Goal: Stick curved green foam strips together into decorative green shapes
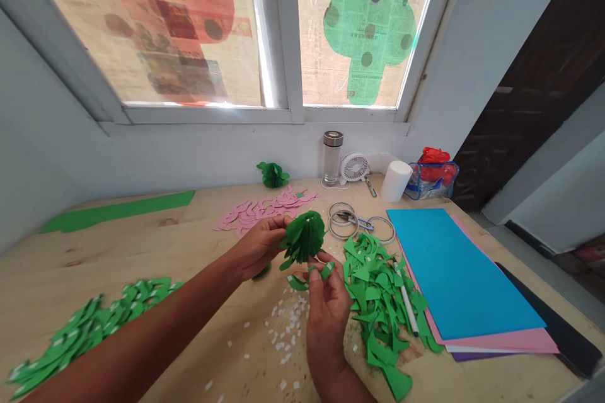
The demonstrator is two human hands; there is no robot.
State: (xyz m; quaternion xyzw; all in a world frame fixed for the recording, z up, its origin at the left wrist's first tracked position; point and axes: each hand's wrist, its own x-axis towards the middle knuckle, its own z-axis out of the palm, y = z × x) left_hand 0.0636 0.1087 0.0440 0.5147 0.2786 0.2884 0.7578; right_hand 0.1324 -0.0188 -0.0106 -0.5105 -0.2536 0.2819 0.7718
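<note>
My left hand (265, 242) pinches the edge of a dark green folded paper figure (305, 238), whose pleated body is held up over the middle of the table. My right hand (328, 305) is closed just below it, gripping a curved green foam strip (327, 271) with small white tape squares on it. The strip's top lies close under the paper figure; whether they touch I cannot tell. Small white paper bits (286, 334) are scattered on the wood under my hands. A similar green paper figure (273, 174) stands by the wall.
Pink cut-outs (265, 208) lie behind my hands, green cut-outs (94, 327) at left, green scraps (378, 296) with a white pen (407, 302) at right. Beyond are tape rolls (343, 225), scissors (362, 221), coloured sheets (463, 271), a glass bottle (332, 160) and a fan (354, 167).
</note>
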